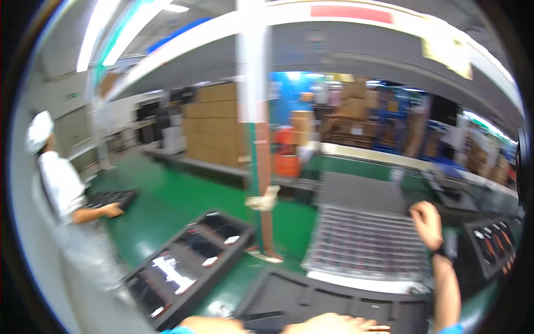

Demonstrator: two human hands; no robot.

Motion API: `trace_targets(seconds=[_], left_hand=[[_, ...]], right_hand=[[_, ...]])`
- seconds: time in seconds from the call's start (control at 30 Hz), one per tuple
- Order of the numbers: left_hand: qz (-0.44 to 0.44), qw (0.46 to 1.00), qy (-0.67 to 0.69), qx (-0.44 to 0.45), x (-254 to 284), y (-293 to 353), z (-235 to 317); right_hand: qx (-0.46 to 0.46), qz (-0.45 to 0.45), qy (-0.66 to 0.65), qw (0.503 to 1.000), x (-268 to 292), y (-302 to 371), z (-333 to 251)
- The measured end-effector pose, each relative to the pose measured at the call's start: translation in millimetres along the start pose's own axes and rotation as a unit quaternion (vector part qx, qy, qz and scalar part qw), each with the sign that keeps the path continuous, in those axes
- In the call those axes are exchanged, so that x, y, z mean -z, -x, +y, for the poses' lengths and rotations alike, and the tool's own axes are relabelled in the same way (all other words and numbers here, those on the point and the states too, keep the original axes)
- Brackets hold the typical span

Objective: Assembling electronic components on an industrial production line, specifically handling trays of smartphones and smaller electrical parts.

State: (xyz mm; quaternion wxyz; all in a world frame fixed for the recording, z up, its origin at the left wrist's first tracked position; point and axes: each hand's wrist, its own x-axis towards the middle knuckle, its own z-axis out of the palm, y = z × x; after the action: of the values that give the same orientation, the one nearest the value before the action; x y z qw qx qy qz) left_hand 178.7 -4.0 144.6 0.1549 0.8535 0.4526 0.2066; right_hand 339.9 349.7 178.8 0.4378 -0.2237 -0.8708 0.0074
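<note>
Left hand low over the near edge of the black tray; I take it to be steadying there. Fingers look stretched and close together; blur and the frame's edge hide any grip, so I cannot tell. A coppery sliver shows at their tips. Right hand is up ahead, fingers curled, just beside the clear trays; closed on an edge or not, I cannot tell. The clear trays lie stacked beyond the black tray, probably to keep both in reach. Ahead-left of my left fingers, a filled tray lies slantwise, dark panels each in a recess, likely to keep them apart. The post stands between it and the clear trays, in the way of a straight pass. Far left, a co-worker holds another tray; right of my right wrist, a small tray with reddish strips.
</note>
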Motion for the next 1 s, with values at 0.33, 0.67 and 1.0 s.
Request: trace_targets(seconds=[0.33,0.67,1.0], left_hand=[[-0.049,0.998,-0.020,0.019,19,-12,5],[-0.048,0.998,-0.012,0.025,20,-14,5],[-0.005,1.000,-0.007,-0.002,17,-10,-2]], right_hand=[[-0.181,-0.079,0.179,0.964,-24,98,172],[-0.067,-0.152,0.166,0.972,-47,61,155],[-0.064,-0.237,0.185,0.951,-88,38,166]])
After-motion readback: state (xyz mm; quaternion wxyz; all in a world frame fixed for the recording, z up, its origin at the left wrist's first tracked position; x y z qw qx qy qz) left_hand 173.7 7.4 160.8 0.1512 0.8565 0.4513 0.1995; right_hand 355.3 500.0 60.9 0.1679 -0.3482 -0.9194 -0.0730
